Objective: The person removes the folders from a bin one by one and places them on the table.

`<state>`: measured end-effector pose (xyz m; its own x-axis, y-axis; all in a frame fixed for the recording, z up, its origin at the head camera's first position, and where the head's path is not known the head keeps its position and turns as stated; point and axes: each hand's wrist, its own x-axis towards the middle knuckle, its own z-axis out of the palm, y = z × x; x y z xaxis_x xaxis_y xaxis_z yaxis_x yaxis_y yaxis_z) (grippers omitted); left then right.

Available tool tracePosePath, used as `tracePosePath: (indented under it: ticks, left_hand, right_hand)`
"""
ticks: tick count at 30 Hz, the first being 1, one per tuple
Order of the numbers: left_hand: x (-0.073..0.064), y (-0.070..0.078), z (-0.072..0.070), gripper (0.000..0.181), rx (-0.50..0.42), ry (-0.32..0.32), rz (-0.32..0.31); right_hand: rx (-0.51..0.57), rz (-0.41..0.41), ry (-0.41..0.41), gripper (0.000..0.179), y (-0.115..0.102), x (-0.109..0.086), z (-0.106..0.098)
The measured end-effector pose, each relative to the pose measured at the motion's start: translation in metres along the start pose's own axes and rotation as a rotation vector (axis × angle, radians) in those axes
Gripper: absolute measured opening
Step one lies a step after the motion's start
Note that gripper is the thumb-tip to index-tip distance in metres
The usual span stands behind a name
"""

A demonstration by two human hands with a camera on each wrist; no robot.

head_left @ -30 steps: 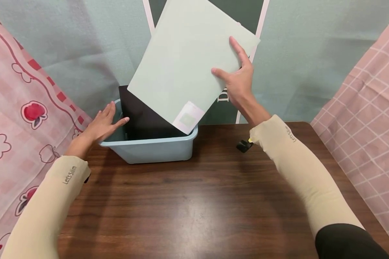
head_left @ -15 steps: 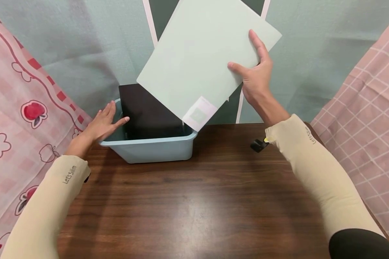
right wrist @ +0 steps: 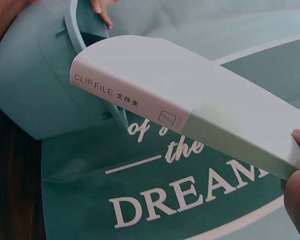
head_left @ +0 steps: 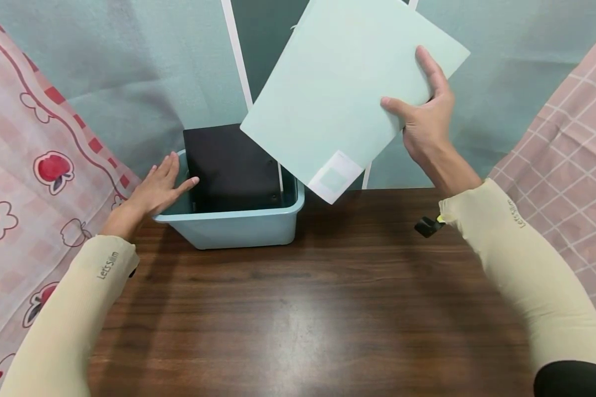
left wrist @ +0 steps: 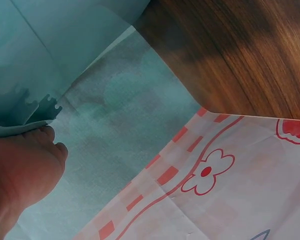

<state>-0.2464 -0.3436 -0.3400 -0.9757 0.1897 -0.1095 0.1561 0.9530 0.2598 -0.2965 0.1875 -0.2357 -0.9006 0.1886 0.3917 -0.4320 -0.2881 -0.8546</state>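
My right hand (head_left: 429,113) grips a pale clip file (head_left: 345,82) by its spine side, thumb and index finger lying across the near cover. The file hangs tilted in the air, right of and above a light-blue plastic bin (head_left: 233,229). In the right wrist view, the file's spine (right wrist: 130,105) faces the camera, printed "CLIP FILE". A flat black folder-like thing (head_left: 233,165) stands inside the bin, its lower part hidden by the front wall. My left hand (head_left: 154,193) rests on the bin's left rim with straight fingers, the thumb reaching over the inside.
The bin stands at the back of a brown wooden table (head_left: 298,309). Behind it hangs a blue-green cloth (head_left: 129,71) with lettering. A pink patterned cloth (head_left: 64,220) borders the left, and a pink checked cloth (head_left: 571,149) the right.
My right hand has moved right with the clip file, away from over the bin, uncovering more of the black thing inside. My left hand has stayed on the rim.
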Motion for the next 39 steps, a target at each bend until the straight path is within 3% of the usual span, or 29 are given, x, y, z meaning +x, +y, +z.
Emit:
tracePosePath:
  ticks: [13,25,39]
  left_hand:
    - [0.0,0.002,0.0,0.1,0.001,-0.003,-0.005]
    - [0.001,0.005,0.001,0.101,-0.005,0.001,0.004]
    - [0.0,0.004,0.004,0.101,-0.017,0.009,0.007]
  right_hand:
    - [0.045,0.06,0.006,0.105,-0.016,0.003,-0.03]
    - [-0.107,0.129,-0.004,0.104,-0.017,0.002,-0.07]
    - [-0.035,0.153,-0.015,0.108,-0.02,0.001,-0.105]
